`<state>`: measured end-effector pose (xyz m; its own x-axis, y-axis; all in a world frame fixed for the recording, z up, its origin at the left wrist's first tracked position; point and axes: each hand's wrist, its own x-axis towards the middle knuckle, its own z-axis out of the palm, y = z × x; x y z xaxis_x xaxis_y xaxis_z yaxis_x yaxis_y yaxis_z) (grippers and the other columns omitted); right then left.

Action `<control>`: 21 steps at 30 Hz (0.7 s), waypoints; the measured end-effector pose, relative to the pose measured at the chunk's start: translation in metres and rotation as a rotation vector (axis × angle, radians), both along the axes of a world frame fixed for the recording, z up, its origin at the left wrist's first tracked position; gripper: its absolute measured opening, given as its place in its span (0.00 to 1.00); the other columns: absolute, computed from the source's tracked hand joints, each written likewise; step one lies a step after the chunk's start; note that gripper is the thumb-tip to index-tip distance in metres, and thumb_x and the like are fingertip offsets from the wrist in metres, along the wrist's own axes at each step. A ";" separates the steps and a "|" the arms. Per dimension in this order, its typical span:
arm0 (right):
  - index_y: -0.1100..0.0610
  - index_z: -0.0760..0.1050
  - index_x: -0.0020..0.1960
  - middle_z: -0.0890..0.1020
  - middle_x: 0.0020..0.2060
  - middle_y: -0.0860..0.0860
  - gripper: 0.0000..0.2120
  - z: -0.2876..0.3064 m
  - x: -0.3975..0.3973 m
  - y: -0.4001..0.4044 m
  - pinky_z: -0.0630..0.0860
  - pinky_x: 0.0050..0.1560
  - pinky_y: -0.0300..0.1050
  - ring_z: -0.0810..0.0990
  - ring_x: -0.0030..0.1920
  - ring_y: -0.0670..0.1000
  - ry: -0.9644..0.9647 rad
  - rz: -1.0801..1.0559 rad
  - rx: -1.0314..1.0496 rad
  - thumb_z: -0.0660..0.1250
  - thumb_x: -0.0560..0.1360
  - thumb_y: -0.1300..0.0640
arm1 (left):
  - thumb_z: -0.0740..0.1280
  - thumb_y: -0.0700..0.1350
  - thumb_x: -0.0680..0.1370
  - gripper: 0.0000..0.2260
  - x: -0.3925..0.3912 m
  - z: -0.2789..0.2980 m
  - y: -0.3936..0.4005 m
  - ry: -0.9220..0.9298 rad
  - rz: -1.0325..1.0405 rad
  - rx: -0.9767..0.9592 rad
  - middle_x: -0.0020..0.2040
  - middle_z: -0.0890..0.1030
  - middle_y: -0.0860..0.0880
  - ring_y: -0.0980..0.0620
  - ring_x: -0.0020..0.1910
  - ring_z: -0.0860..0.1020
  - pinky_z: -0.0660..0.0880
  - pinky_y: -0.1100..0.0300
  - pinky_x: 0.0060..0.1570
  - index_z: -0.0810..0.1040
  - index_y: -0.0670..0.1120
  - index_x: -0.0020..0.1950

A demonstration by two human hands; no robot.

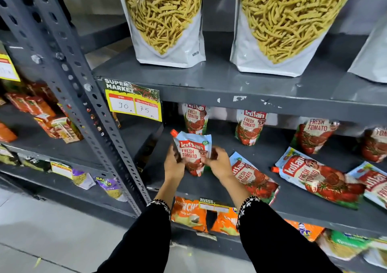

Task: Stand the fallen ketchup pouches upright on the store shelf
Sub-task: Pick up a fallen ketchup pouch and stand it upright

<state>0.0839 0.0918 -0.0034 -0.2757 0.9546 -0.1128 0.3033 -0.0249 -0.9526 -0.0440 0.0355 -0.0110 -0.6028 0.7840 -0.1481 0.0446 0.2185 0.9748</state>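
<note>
While upright, ketchup pouch (pixel 193 153) sits gripped between both hands: left hand (pixel 173 164), right hand (pixel 218 164).

Both arms extended forward; left hand (pixel 173 164) and right hand (pixel 217 161) facing inward, fingers (pixel 212 153) curled, pinching.

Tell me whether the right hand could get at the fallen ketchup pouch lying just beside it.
Probably yes, once the right hand lets go of the held pouch: the fallen ketchup pouch lies uncovered beside it.
</note>
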 end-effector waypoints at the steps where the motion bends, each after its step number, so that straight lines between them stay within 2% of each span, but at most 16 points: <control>1: 0.65 0.71 0.65 0.75 0.63 0.61 0.26 0.002 0.006 0.001 0.71 0.67 0.54 0.75 0.64 0.59 -0.004 -0.004 -0.005 0.72 0.69 0.68 | 0.66 0.29 0.73 0.28 0.005 -0.004 -0.002 -0.043 0.052 -0.012 0.66 0.75 0.38 0.42 0.65 0.74 0.71 0.51 0.66 0.64 0.37 0.72; 3: 0.64 0.69 0.67 0.72 0.65 0.61 0.27 0.004 0.024 0.004 0.70 0.68 0.55 0.73 0.65 0.59 -0.062 -0.062 0.035 0.71 0.69 0.68 | 0.69 0.34 0.73 0.21 0.022 -0.009 -0.007 -0.105 0.201 -0.090 0.61 0.78 0.36 0.43 0.58 0.78 0.73 0.56 0.58 0.70 0.35 0.65; 5: 0.64 0.73 0.64 0.74 0.62 0.63 0.21 0.004 0.052 0.009 0.73 0.64 0.52 0.74 0.63 0.61 -0.249 -0.183 0.120 0.67 0.71 0.67 | 0.70 0.40 0.74 0.18 0.045 -0.016 -0.008 -0.180 0.289 -0.198 0.58 0.80 0.35 0.41 0.53 0.79 0.75 0.52 0.52 0.73 0.34 0.60; 6: 0.63 0.75 0.61 0.76 0.61 0.63 0.18 0.002 0.067 0.012 0.73 0.61 0.51 0.75 0.61 0.61 -0.378 -0.230 0.153 0.66 0.72 0.65 | 0.69 0.42 0.75 0.18 0.057 -0.018 -0.007 -0.191 0.225 -0.297 0.59 0.79 0.35 0.40 0.54 0.79 0.76 0.51 0.52 0.73 0.35 0.62; 8: 0.62 0.76 0.60 0.78 0.60 0.63 0.16 -0.001 0.101 0.017 0.74 0.60 0.52 0.76 0.61 0.62 -0.616 -0.246 0.094 0.62 0.73 0.62 | 0.62 0.42 0.79 0.18 0.084 -0.023 -0.001 -0.271 0.004 -0.396 0.63 0.77 0.39 0.45 0.51 0.79 0.78 0.59 0.45 0.69 0.38 0.69; 9: 0.63 0.76 0.60 0.78 0.60 0.63 0.16 -0.004 0.116 0.020 0.74 0.60 0.53 0.76 0.61 0.62 -0.712 -0.213 0.023 0.61 0.74 0.60 | 0.60 0.40 0.80 0.18 0.098 -0.025 0.001 -0.401 -0.054 -0.380 0.60 0.78 0.41 0.48 0.44 0.77 0.76 0.64 0.38 0.69 0.39 0.69; 10: 0.65 0.76 0.59 0.78 0.60 0.64 0.16 -0.006 0.130 0.022 0.74 0.59 0.53 0.77 0.60 0.63 -0.768 -0.158 -0.053 0.60 0.75 0.58 | 0.61 0.39 0.79 0.15 0.111 -0.023 0.003 -0.522 -0.097 -0.353 0.51 0.79 0.43 0.51 0.37 0.74 0.73 0.66 0.34 0.71 0.40 0.65; 11: 0.67 0.76 0.59 0.78 0.61 0.64 0.18 -0.007 0.137 0.024 0.74 0.59 0.51 0.77 0.61 0.62 -0.785 -0.093 -0.118 0.60 0.77 0.55 | 0.62 0.38 0.78 0.10 0.120 -0.022 0.005 -0.556 -0.068 -0.355 0.43 0.76 0.45 0.52 0.33 0.72 0.71 0.65 0.33 0.71 0.41 0.59; 12: 0.68 0.75 0.60 0.79 0.61 0.64 0.20 -0.009 0.143 0.026 0.74 0.58 0.49 0.77 0.61 0.61 -0.763 -0.047 -0.174 0.61 0.77 0.53 | 0.65 0.38 0.77 0.08 0.128 -0.020 0.010 -0.546 -0.026 -0.375 0.38 0.73 0.46 0.51 0.32 0.72 0.71 0.63 0.33 0.68 0.41 0.54; 13: 0.68 0.75 0.60 0.79 0.60 0.63 0.20 -0.008 0.148 0.028 0.74 0.58 0.48 0.77 0.61 0.60 -0.719 -0.021 -0.221 0.63 0.77 0.52 | 0.67 0.38 0.76 0.12 0.136 -0.019 0.015 -0.539 0.019 -0.383 0.38 0.73 0.45 0.48 0.32 0.74 0.73 0.59 0.34 0.66 0.40 0.53; 15: 0.64 0.76 0.54 0.81 0.55 0.60 0.13 -0.010 0.153 0.036 0.75 0.54 0.47 0.80 0.56 0.57 -0.611 -0.031 -0.284 0.67 0.75 0.56 | 0.70 0.38 0.74 0.19 0.146 -0.019 0.027 -0.512 0.071 -0.389 0.50 0.77 0.41 0.39 0.47 0.80 0.79 0.49 0.48 0.67 0.38 0.60; 16: 0.61 0.75 0.47 0.81 0.49 0.59 0.06 -0.009 0.157 0.037 0.76 0.48 0.47 0.81 0.49 0.56 -0.544 -0.040 -0.328 0.69 0.74 0.59 | 0.69 0.38 0.74 0.22 0.149 -0.020 0.033 -0.469 0.105 -0.404 0.57 0.77 0.38 0.38 0.55 0.79 0.78 0.46 0.55 0.67 0.35 0.65; 17: 0.60 0.73 0.42 0.80 0.43 0.57 0.05 -0.009 0.160 0.038 0.76 0.41 0.45 0.80 0.42 0.54 -0.470 -0.053 -0.377 0.69 0.73 0.62 | 0.69 0.38 0.74 0.22 0.151 -0.019 0.036 -0.396 0.142 -0.417 0.61 0.76 0.36 0.37 0.59 0.77 0.77 0.46 0.58 0.68 0.34 0.66; 18: 0.61 0.74 0.41 0.80 0.41 0.57 0.05 -0.010 0.167 0.041 0.76 0.39 0.43 0.80 0.40 0.54 -0.372 -0.071 -0.421 0.70 0.72 0.65 | 0.67 0.39 0.75 0.19 0.155 -0.016 0.039 -0.300 0.180 -0.411 0.61 0.77 0.35 0.37 0.59 0.77 0.77 0.46 0.57 0.70 0.34 0.64; 19: 0.64 0.76 0.45 0.81 0.44 0.60 0.04 -0.010 0.169 0.040 0.78 0.43 0.45 0.81 0.43 0.58 -0.232 -0.096 -0.437 0.70 0.71 0.67 | 0.67 0.39 0.75 0.16 0.155 -0.011 0.041 -0.207 0.217 -0.362 0.59 0.79 0.35 0.37 0.57 0.78 0.77 0.48 0.54 0.73 0.35 0.61; 21: 0.69 0.76 0.57 0.82 0.52 0.66 0.16 -0.009 0.176 0.039 0.79 0.51 0.52 0.82 0.49 0.63 0.054 -0.113 -0.404 0.69 0.69 0.73 | 0.65 0.35 0.73 0.10 0.159 0.002 0.048 -0.075 0.226 -0.142 0.56 0.80 0.37 0.40 0.54 0.79 0.77 0.57 0.44 0.76 0.38 0.54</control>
<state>0.2596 0.1304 -0.0124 -0.1877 0.8614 -0.4720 0.2268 -0.4295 -0.8741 0.1152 0.0832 -0.0085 -0.7435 0.5988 -0.2976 -0.0919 0.3494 0.9325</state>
